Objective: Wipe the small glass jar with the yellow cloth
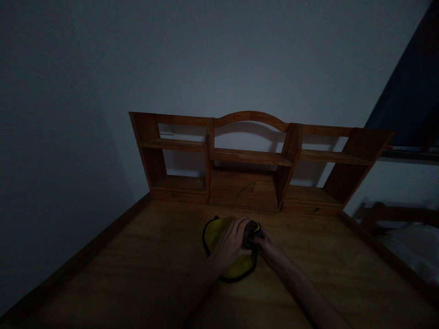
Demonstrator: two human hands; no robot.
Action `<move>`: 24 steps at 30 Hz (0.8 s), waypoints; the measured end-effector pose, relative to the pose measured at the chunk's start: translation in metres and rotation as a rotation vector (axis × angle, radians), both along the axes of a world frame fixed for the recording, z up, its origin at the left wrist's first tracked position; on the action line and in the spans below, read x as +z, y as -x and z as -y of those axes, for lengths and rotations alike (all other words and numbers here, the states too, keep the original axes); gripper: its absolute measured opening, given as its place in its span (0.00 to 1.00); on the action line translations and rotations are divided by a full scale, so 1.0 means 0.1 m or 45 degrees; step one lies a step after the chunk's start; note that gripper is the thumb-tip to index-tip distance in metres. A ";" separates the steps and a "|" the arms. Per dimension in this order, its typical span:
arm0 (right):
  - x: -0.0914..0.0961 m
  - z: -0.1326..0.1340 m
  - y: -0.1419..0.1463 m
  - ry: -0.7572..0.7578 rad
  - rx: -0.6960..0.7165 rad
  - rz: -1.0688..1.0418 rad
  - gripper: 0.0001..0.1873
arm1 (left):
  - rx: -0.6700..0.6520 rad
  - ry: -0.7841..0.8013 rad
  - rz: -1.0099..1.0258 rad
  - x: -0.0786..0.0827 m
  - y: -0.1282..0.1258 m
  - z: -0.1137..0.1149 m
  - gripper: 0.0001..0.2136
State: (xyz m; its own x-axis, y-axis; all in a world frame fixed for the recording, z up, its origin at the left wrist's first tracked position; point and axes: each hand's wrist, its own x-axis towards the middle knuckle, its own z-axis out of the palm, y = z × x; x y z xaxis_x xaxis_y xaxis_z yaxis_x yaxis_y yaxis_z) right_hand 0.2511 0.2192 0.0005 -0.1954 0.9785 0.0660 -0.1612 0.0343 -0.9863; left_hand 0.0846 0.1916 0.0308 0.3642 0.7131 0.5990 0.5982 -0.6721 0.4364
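A yellow cloth with a black border [240, 268] lies on the wooden desktop in front of me. Over it, my left hand [230, 243] has its fingers curled round the left side of a small dark, shiny object [250, 234]. My right hand [269, 246] closes on the same object from the right, with its fingertips at the lower right side. Dim light and my fingers hide much of the object, so I cannot tell its kind. Part of the cloth is covered by my left hand and forearm.
A wooden desktop [137, 265] with raised side edges spreads around my hands. At its back stands a wooden shelf unit [250, 157] with several compartments, against a pale wall [192, 55]. A dark window or curtain [411, 91] is at the right, above a wooden frame [404, 214].
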 end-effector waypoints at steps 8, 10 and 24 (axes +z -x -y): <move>0.08 0.04 -0.03 -0.306 -0.064 0.350 0.19 | -0.006 -0.062 -0.127 0.01 -0.01 0.02 0.42; 0.12 0.06 -0.04 -0.386 -0.102 0.474 0.18 | 0.009 -0.076 -0.140 0.01 -0.01 0.02 0.41; 0.29 0.19 -0.10 -0.624 -0.324 0.946 0.19 | 0.087 -0.174 -0.169 -0.01 -0.02 0.02 0.41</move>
State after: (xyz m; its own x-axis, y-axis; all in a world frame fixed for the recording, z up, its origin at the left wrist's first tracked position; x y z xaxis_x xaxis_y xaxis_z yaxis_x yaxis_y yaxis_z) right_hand 0.2607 0.2001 0.0291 -0.1365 0.8936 0.4276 0.5768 0.4226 -0.6991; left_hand 0.0865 0.1895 0.0301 0.3998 0.6542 0.6421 0.6906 -0.6755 0.2583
